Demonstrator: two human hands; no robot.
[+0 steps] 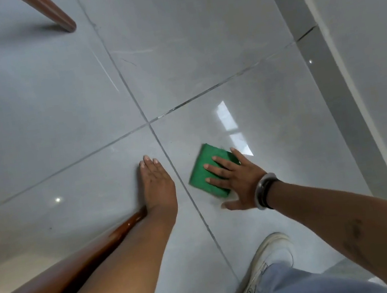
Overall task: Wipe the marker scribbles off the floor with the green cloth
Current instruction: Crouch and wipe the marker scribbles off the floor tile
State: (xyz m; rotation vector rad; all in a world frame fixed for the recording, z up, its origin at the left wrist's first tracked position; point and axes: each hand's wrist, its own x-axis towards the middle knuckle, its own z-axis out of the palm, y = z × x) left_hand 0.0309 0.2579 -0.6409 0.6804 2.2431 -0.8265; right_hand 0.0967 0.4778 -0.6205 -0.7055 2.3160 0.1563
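Folded green cloth (210,170) under flat right hand (236,181), glossy grey tile floor (57,116)

The right hand (236,181) is covering part of the green cloth (204,169), any scribbles beneath staying unseen; the white shoe (267,263) is disappearing under the jeans (308,284), both running off the bottom edge.

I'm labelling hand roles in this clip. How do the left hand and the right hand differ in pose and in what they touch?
The left hand lies flat on bare floor tile with fingers together, holding nothing; the right hand presses on the green cloth with fingers spread. The left hand sits left of the grout line, the right hand on the tile to its right. The right wrist wears bands; the left wrist is bare. Both are palm-down on the floor.
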